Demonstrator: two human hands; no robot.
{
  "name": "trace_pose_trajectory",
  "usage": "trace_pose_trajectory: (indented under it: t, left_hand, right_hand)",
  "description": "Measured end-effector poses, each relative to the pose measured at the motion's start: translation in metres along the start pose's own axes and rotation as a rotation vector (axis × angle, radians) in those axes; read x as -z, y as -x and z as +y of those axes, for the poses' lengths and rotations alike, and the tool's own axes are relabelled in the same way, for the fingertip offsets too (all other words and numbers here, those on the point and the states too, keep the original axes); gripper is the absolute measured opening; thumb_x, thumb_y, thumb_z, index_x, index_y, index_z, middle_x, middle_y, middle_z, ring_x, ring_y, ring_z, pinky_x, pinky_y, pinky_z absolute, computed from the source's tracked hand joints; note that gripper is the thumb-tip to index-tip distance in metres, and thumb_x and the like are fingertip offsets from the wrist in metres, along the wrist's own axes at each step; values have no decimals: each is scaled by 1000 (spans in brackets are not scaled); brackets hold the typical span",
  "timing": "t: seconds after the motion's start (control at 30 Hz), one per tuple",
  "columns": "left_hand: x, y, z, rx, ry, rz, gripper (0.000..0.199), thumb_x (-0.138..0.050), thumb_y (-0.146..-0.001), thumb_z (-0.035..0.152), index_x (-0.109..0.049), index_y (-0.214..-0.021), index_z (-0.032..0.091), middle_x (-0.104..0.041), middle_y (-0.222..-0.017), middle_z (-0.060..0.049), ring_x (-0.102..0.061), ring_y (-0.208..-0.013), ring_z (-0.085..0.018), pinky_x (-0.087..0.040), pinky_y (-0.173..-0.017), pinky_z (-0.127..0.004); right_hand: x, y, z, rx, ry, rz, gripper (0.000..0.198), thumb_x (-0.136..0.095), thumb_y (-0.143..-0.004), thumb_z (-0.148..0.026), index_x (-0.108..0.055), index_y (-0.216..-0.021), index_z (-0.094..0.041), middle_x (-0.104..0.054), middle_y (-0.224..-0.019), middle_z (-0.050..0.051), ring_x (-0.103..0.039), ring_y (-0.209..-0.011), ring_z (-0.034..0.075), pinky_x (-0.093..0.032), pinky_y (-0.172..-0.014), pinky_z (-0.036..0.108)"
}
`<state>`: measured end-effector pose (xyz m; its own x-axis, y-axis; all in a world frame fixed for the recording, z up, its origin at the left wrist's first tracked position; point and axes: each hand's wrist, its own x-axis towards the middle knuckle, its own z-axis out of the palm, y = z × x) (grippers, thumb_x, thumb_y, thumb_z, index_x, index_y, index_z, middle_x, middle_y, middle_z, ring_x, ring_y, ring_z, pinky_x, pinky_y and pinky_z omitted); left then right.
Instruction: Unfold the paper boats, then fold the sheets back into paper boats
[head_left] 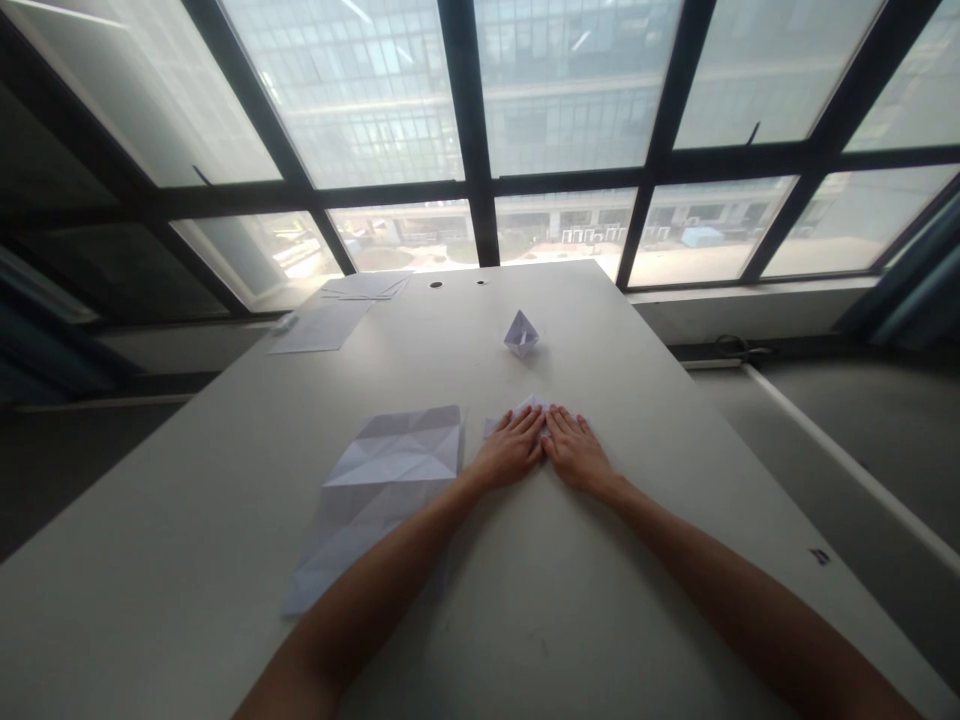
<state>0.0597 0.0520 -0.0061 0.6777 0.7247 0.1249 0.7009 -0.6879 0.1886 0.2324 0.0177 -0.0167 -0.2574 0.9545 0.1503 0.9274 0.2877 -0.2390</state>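
Observation:
My left hand [513, 447] and my right hand [577, 450] lie flat side by side, palms down, fingers stretched out. Both press on a small folded piece of white paper [533, 402], most of which they cover. Its pointed top shows past the fingertips, and small parts stick out at either side. Beyond the hands stands a folded paper boat [521, 335] with a pointed peak. To the left lies a large creased sheet of paper [396, 450], marked with crossing fold lines; my left forearm covers part of it.
A white table [225, 480] carries everything. Flat white sheets [322, 328] lie at its far left, with a small clear object [286, 323] beside them. Two round holes sit near the far edge. A small dark mark [820, 556] is near the right edge. Windows [562, 90] rise behind.

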Motion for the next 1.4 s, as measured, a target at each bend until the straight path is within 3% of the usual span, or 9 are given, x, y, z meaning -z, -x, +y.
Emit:
trace_pose_trajectory:
  t: [0.4,0.67,0.9,1.2,1.4]
  left_hand:
    - [1,1,-2,-16,2,-5,59,-36,-99,43,-26,-154,21,-24,-161,-8,-17,-150,-21,-15,-121,-43]
    - [-1,1,-2,8,-9,-19,61,-35,-99,39,-26,-153,15,-22,-161,-11,-15,-150,-21,-14,-121,-42]
    - [2,2,2,24,-1,5,61,-33,-100,41,-19,-156,21,-21,-162,-7,-14,-150,-23,-14,-121,-46]
    - [1,3,3,105,-37,10,59,-30,-101,44,-26,-154,19,-23,-161,-9,-17,-149,-29,-17,-119,-51]
    - [1,4,-3,166,-43,39,60,-30,-98,58,-31,-152,30,-23,-162,-7,-18,-148,-34,-15,-117,-59]
  right_hand:
    - [4,-6,12,13,-196,73,50,-28,-102,-31,-50,-141,-11,-46,-149,13,-36,-142,21,-21,-119,40]
    - [5,-1,6,189,-168,15,56,-33,-101,-37,-37,-149,-8,-33,-156,16,-27,-146,22,-22,-119,43]
    - [9,-3,5,141,-146,6,56,-28,-103,-39,-33,-151,-11,-33,-156,13,-26,-147,22,-21,-119,42]
    - [2,-7,10,81,-44,-35,64,-21,-102,-49,-31,-152,-10,-28,-158,14,-21,-148,24,-16,-120,46]
    - [1,-8,24,31,7,-72,70,-19,-100,-58,-29,-153,-14,-20,-161,12,-15,-150,26,-12,-119,52]
